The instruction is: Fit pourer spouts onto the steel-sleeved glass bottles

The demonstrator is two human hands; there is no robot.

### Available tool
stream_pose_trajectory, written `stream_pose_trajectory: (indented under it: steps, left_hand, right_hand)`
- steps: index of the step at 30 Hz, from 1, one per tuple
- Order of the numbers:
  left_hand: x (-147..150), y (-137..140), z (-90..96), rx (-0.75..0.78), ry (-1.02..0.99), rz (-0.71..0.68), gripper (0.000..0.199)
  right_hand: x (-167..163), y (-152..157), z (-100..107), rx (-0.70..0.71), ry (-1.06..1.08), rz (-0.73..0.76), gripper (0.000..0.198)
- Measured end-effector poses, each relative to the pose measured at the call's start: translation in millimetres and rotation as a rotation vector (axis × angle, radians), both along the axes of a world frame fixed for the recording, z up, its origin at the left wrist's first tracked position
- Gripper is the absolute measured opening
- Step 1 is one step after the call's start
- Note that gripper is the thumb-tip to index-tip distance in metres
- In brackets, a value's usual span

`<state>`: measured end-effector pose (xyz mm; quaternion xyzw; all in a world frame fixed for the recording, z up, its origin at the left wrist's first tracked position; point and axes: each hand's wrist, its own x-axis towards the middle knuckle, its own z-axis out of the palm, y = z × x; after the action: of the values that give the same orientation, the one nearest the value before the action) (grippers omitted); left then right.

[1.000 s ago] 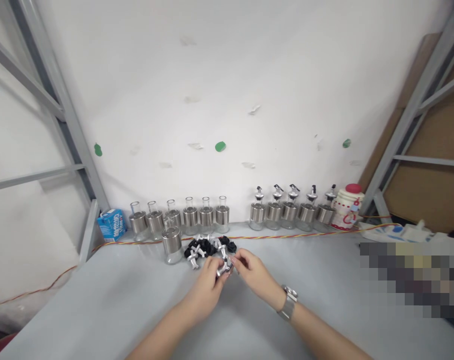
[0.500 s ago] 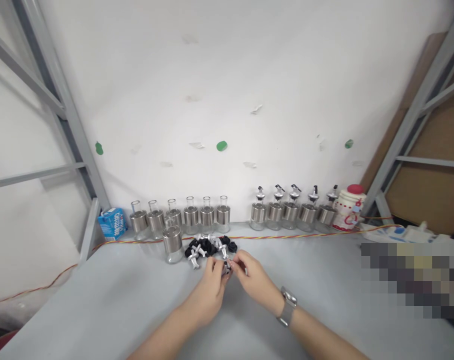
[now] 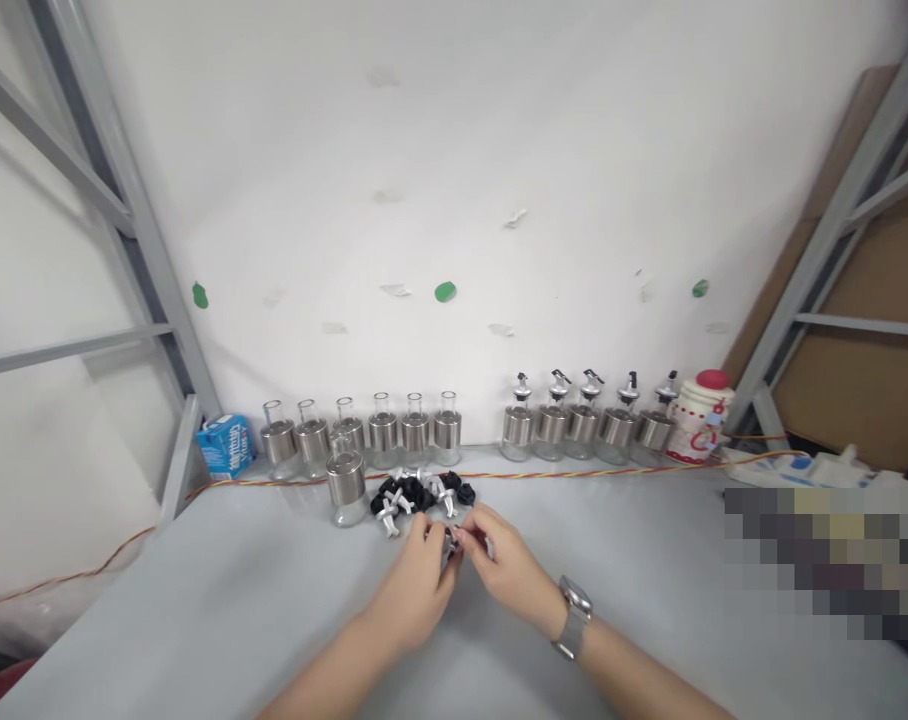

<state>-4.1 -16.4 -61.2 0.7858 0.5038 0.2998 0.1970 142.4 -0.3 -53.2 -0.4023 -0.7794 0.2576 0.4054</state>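
Between the fingertips of both hands sits a small silver and black pourer top [image 3: 450, 541], largely covered by the fingers. My left hand [image 3: 418, 575] is closed around it from the left. From the right, my right hand [image 3: 505, 560], with a watch on its wrist, pinches at its black part. Just beyond the hands lies a pile of black and silver pourer tops [image 3: 416, 493]. One uncapped glass bottle [image 3: 347, 488] with a steel band stands upright left of that pile.
Along the wall stand several uncapped bottles [image 3: 383, 433] at left and several bottles with pourer tops [image 3: 551, 433] at right. A blue carton [image 3: 227, 447] is at the far left, a white jar with a red lid [image 3: 698, 420] at right. A twisted wire [image 3: 529, 474] crosses the grey table [image 3: 199, 590].
My fingers have shifted slightly around the pourer top, the right fingertips moving a little left. The bottles and the pile stay where they were.
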Motion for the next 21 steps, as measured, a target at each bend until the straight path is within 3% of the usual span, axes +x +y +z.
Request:
stream_pose_trajectory:
  steps: [5, 21]
  left_hand:
    - [0.8, 0.4, -1.9, 0.021, 0.082, 0.062, 0.016]
    - [1.7, -3.2, -0.8, 0.073, 0.141, 0.082, 0.015]
  right_hand:
    - [-2.7, -1.4, -0.5, 0.010, 0.003, -0.014, 0.017]
    - [-4.3, -4.3, -3.1, 0.022, -0.015, 0.018, 0.016]
